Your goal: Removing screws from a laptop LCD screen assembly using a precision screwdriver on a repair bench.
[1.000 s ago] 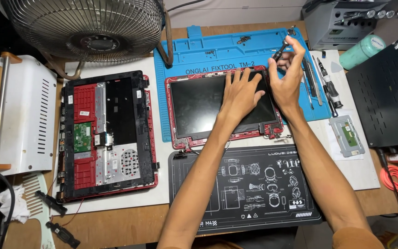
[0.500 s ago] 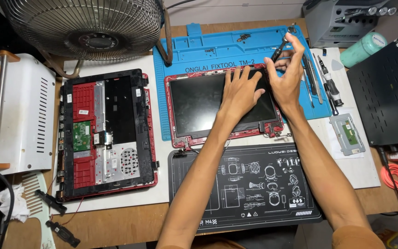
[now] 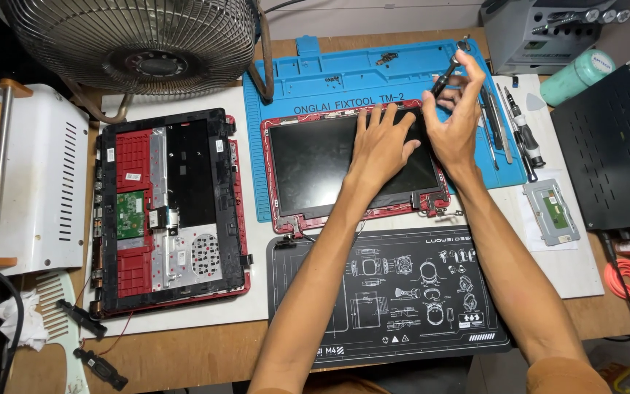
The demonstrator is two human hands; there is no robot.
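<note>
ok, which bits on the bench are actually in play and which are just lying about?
In play:
left hand flat on the red-framed laptop screen panel
right hand, grip on a slim black tool
blue silicone repair mat

Lying about:
opened red laptop base
black printed mat
metal desk fan

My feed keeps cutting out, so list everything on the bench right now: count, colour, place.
Laptop screen: one, dark panel in red frame, on the blue mat.
Blue mat: one, top centre.
Black mat: one, white drawings, bottom centre.
Laptop base: one, red and black, opened, left of centre.
Fan: one, grey, top left.
White box: one, far left.
Screwdrivers: several, right edge of the blue mat.
Small board: one, grey, right.
Green can: one, top right.
Black case: one, far right.
Left hand: flat on the screen.
Right hand: holds a dark tool at the screen's top right corner.
</note>
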